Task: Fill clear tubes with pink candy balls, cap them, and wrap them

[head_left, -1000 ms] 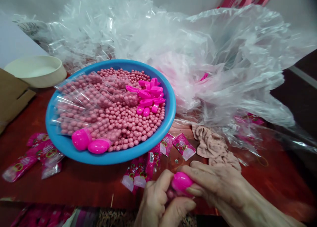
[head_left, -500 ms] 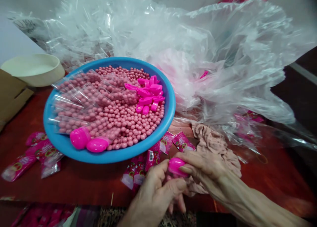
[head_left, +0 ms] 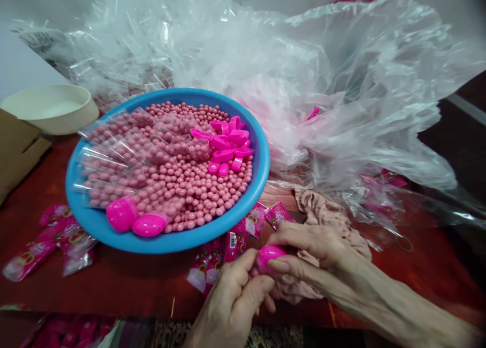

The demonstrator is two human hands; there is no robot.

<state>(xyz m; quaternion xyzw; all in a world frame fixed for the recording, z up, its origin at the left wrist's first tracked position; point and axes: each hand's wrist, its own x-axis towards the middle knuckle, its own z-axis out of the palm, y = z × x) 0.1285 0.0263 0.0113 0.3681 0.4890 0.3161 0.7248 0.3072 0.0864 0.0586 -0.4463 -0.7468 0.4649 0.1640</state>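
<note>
At the front of the table, my left hand is closed around a small container of pink balls, mostly hidden by the fingers. A glossy bright pink cap tops it. My right hand grips this cap between thumb and fingers. Just beyond both hands stands a blue basin of pink candy balls. Clear tubes filled with balls lie in it, two of them with pink caps. Several pink plastic rings rest on the balls at the right side.
Printed pink packets lie left of the basin and between it and my hands. A crumpled beige cloth sits right of them. Clear plastic bags heap up behind. At the left are a cream bowl and a cardboard box.
My right thumb and fingers have shifted slightly over the pink cap, and the cap has tilted a little. My left hand has moved slightly; the basin and its contents look the same.
</note>
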